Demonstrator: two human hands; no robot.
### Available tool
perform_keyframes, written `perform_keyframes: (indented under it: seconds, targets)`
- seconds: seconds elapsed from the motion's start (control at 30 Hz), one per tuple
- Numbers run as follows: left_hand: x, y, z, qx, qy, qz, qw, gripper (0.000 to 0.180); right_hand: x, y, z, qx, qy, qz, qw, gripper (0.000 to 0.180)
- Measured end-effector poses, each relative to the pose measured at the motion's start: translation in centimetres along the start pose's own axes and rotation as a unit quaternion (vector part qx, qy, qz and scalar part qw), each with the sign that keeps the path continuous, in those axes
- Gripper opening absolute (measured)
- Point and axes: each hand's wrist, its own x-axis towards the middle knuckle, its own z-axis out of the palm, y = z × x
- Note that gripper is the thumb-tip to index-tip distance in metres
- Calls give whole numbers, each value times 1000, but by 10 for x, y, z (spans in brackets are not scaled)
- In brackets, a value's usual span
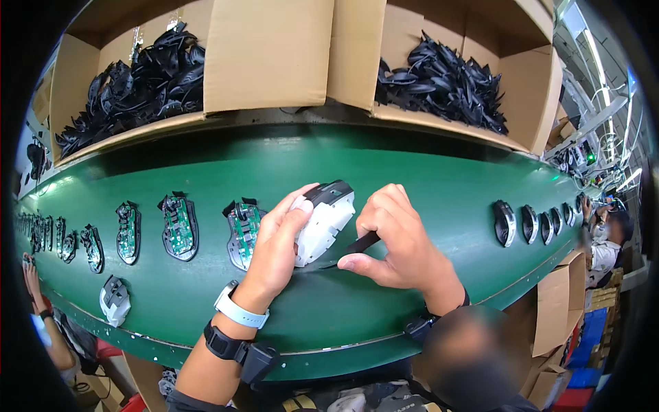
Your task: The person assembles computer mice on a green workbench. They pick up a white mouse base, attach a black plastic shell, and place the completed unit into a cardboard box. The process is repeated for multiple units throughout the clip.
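My left hand point(278, 240) grips a white and black computer mouse shell point(325, 218), held tilted on the green conveyor belt point(412, 185). My right hand point(397, 239) is closed on a thin black part point(362, 242) whose tip points toward the shell's underside. Just left of my left hand lies a mouse base with a green circuit board point(241, 232). A white watch and a black strap sit on my left wrist.
More mouse bases with circuit boards point(180, 226) run along the belt to the left, assembled black mice point(504, 223) to the right. A grey-white shell point(114, 300) lies near the front edge. Cardboard boxes of black plastic parts point(439, 79) stand behind. Other people's hands appear at both ends.
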Motion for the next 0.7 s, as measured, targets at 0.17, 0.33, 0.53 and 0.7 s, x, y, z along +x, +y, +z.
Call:
perform_keyframes:
  seconds: [0.17,0.33,0.53,0.7]
  targets:
    - [-2,-5,4,-2,-41,-13,999,49,-2,0,8,-7,-7,4,1000,50]
    - [-3,-6,4,35,-34,21,999,48,-3,1,12,18,-5,18,1000,53]
    - [-3,-7,2,70,-25,51,996,47,-3,2,16,-6,28,27,999,58]
    - [-3,-12,1,114,-7,66,991,47,-6,3,18,17,25,67,997,63]
